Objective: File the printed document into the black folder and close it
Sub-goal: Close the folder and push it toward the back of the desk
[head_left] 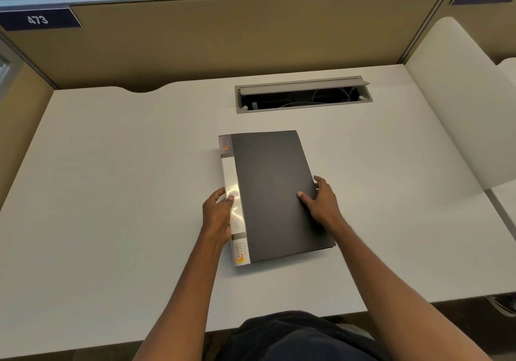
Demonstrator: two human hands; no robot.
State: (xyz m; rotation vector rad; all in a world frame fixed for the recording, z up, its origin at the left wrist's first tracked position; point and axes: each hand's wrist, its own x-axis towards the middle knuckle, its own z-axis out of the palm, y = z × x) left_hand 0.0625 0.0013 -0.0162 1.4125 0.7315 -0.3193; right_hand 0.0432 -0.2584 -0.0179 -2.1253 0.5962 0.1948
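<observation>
The black folder lies closed and flat on the white desk, its white labelled spine on the left side. My left hand grips the spine edge, thumb on top. My right hand holds the folder's right edge, thumb pressing on the cover and fingers curled around the side. No printed document shows outside the folder.
An open grey cable tray is set into the desk behind the folder. Tan partition panels wall the back and left. A white curved divider stands at the right. The desk's front edge is near my body.
</observation>
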